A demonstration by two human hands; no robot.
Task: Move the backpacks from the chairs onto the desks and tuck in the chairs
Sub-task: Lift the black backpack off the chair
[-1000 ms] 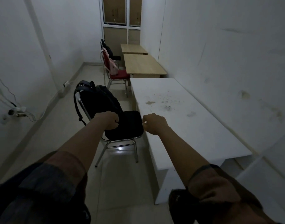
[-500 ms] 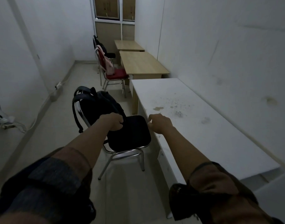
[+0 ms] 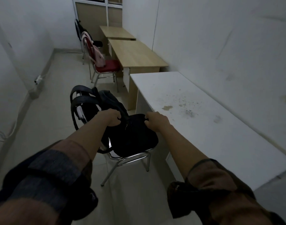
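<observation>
Beside the white desk (image 3: 208,127), we see the black backpack (image 3: 106,103) resting on the black chair (image 3: 135,140). Left hand (image 3: 112,118) curls shut on its fabric; right hand (image 3: 156,121) is closed at the seat's desk-side edge, on what we cannot tell.

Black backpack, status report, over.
Both hands, left and right, gripping black backpack. Backpack on chair, not lifted. White desk beside it, bare.

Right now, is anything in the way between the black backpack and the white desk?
Nothing visible. The black backpack sits on the chair beside the white desk, whose top is bare apart from stains.
</observation>
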